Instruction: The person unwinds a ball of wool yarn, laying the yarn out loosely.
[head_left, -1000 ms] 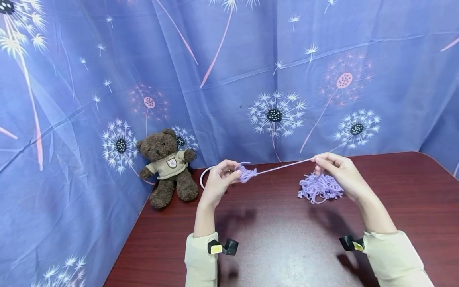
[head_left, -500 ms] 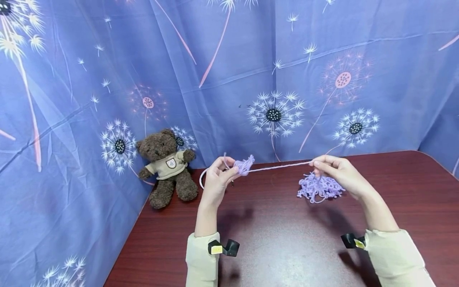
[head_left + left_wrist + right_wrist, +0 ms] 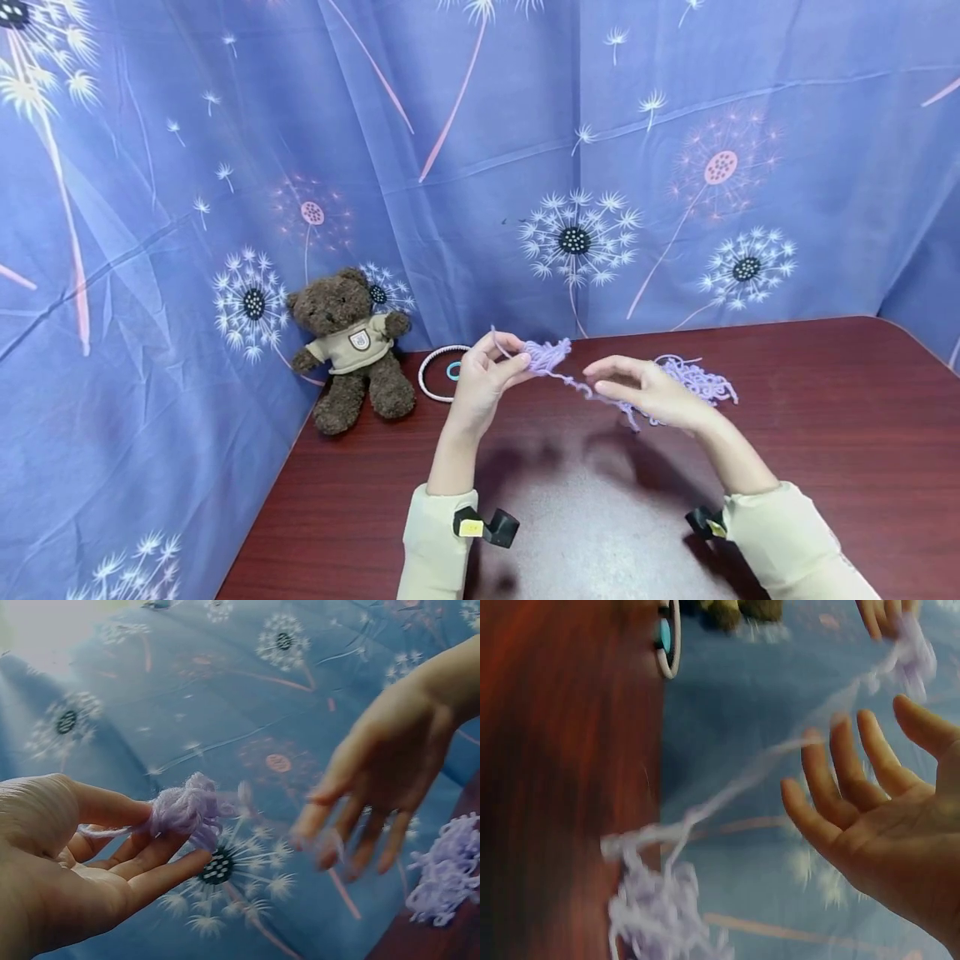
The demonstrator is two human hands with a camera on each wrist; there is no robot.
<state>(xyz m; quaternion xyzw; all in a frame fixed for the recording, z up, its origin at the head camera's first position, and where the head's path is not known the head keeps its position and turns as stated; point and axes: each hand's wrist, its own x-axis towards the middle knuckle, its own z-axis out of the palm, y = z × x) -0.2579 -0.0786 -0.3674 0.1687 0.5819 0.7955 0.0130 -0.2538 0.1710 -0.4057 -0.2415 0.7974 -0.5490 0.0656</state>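
Note:
Between its thumb and fingers, my left hand (image 3: pixel 480 383) pinches a small wound bundle of lilac yarn (image 3: pixel 546 356), held above the table. In the left wrist view, a loose tail of yarn sticks out past the thumb. A slack, kinked strand (image 3: pixel 731 793) runs from the bundle down to a tangled heap of the same yarn (image 3: pixel 701 382). My right hand (image 3: pixel 656 393) hovers beside that strand, partly covering the heap in the head view. Its fingers are spread and relaxed in the right wrist view, with the strand passing by the fingertips.
A brown teddy bear (image 3: pixel 348 354) in a beige top sits at the back left against the blue dandelion-print curtain (image 3: pixel 480 233). Behind my left hand lie a white ring (image 3: pixel 423 371) and a small light-blue ring (image 3: pixel 451 372) on the dark red table (image 3: pixel 360 500).
My right hand has let go of the taut strand and moved left and down. The strand has gone slack. My left hand has shifted right with the bundle, uncovering the rings.

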